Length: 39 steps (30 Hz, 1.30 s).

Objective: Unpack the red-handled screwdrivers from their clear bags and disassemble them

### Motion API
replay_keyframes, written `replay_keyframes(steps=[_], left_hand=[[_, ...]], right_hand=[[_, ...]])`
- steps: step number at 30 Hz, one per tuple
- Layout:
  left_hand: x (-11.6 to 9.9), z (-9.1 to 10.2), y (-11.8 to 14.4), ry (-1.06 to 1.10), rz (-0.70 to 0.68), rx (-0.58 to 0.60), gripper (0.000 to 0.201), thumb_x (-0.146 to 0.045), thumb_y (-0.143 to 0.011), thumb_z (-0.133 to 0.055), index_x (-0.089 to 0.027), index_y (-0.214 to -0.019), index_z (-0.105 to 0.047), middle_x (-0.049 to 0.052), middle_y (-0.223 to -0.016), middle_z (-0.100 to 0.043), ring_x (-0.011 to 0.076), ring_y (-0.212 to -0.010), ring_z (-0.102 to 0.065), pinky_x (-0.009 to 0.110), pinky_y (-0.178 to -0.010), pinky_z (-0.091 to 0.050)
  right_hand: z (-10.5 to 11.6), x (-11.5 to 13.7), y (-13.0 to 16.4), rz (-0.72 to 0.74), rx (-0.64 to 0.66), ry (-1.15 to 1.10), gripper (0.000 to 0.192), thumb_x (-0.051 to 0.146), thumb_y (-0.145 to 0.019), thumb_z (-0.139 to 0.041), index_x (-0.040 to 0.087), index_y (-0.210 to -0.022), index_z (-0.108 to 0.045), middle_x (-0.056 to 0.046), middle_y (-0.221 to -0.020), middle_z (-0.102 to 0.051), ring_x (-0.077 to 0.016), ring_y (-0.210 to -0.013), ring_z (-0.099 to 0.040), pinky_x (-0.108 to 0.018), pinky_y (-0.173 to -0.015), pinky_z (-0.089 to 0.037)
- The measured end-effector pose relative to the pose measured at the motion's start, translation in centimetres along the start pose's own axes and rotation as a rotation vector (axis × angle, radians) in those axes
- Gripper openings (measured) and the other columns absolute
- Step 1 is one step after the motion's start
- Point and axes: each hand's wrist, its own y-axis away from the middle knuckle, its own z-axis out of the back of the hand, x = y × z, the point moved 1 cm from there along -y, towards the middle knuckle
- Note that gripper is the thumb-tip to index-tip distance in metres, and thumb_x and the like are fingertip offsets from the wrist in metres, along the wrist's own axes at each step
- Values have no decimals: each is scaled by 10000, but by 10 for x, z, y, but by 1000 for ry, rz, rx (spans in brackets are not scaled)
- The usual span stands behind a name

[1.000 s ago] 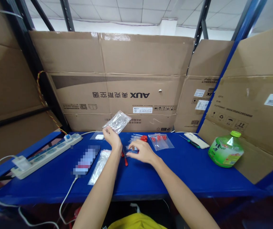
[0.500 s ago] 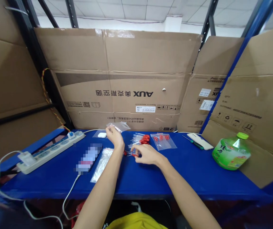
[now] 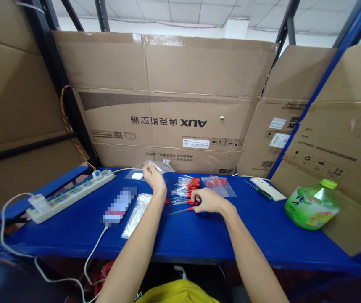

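Nearest, at the surface's (image 3: 199, 240) front edge, both forearms reach in over bare blue, so there is free room there for setting things down. Further in, the left hand (image 3: 154, 180) is closed in a pinch on a clear bag (image 3: 160, 166), lifted a little off the surface near the back; the right hand (image 3: 206, 199) curls its fingers down onto the red-tipped pins (image 3: 187, 190), seemingly pinching one or two, though the grip itself is hidden under the knuckles. To do this well, the person would likely take few pins at a time, keep the red ends together, and hold the bag mouth open and tilted toward the right hand so the thin shafts slide in without snagging. A loose pin (image 3: 180, 210) lies just in front of the pile and could roll. Left of the hands lie a flat stack of bags (image 3: 135, 214), a phone (image 3: 119, 206) on its cable and a power strip (image 3: 69, 194); right of the pile, a filled bag (image 3: 218, 185), then a screwdriver (image 3: 259, 192) and a bottle (image 3: 312, 205) well apart. Cardboard boxes (image 3: 167, 105) wall off the back, so motion is freest sideways and toward the front.
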Motion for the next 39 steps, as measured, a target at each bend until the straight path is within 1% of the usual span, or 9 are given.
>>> replay_keyframes(steps=[3,5,7,13,20,23,32,36,39], left_hand=[[1,-1,1,-2,2,4,359,-548,-946,-506,-202,-854,-486,-59,-665,-445,97,-564,-419,232,-575,-350],[2,-1,1,-2,9,3,352,-540,-947,-507,-201,-855,-488,-59,-661,-449,97,-561,-419,232,-574,-350],[2,-2,0,3,12,3,351,-537,-947,-509,-200,-853,-487,-60,-656,-448,96,-559,-421,232,-575,-352],[-1,-3,-1,14,29,-1,355,-538,-946,-507,-200,-843,-471,-67,-639,-436,91,-544,-417,231,-569,-353],[-4,-4,1,42,43,4,356,-549,-939,-500,-206,-853,-457,-67,-652,-439,86,-535,-399,222,-548,-337],[-2,-3,0,31,26,20,371,-570,-934,-497,-206,-869,-467,-65,-660,-435,88,-547,-405,224,-557,-339],[-5,-5,3,20,50,14,341,-529,-943,-498,-203,-850,-465,-67,-645,-429,91,-545,-409,225,-557,-346],[-5,-5,3,7,34,4,336,-521,-947,-503,-196,-865,-484,-60,-659,-450,98,-580,-441,231,-594,-369],[-5,-4,2,7,42,1,343,-533,-944,-503,-199,-873,-482,-61,-662,-452,99,-580,-445,233,-596,-369]], right_hand=[[-4,18,0,98,-35,94,264,393,-718,-778,235,-918,-710,28,-840,-701,-132,-734,-597,-227,-609,-325],[-9,27,-3,123,-24,173,168,348,-760,-740,241,-887,-719,15,-860,-720,-148,-779,-629,-235,-637,-335],[-14,31,-7,108,-25,259,78,259,-774,-696,234,-845,-715,2,-857,-731,-159,-795,-648,-244,-645,-332],[-21,29,-14,6,-114,422,102,194,-824,-617,223,-886,-693,-38,-902,-741,-193,-825,-673,-267,-651,-333],[-27,35,-16,116,-185,330,124,312,-860,-685,238,-959,-671,-26,-1024,-730,-211,-965,-665,-265,-727,-390],[-37,48,-22,161,-273,346,189,379,-923,-637,228,-1034,-660,-52,-1085,-706,-225,-1037,-631,-285,-782,-429],[-71,65,-46,175,-282,481,260,388,-953,-576,163,-1036,-677,-105,-1041,-657,-255,-1037,-588,-324,-809,-481],[-69,64,-45,161,-322,467,188,296,-944,-556,169,-1000,-682,-92,-1026,-662,-249,-1024,-592,-327,-803,-480],[-58,58,-38,102,-394,379,159,279,-927,-571,199,-1014,-679,-75,-1052,-672,-231,-1029,-597,-309,-793,-474]])
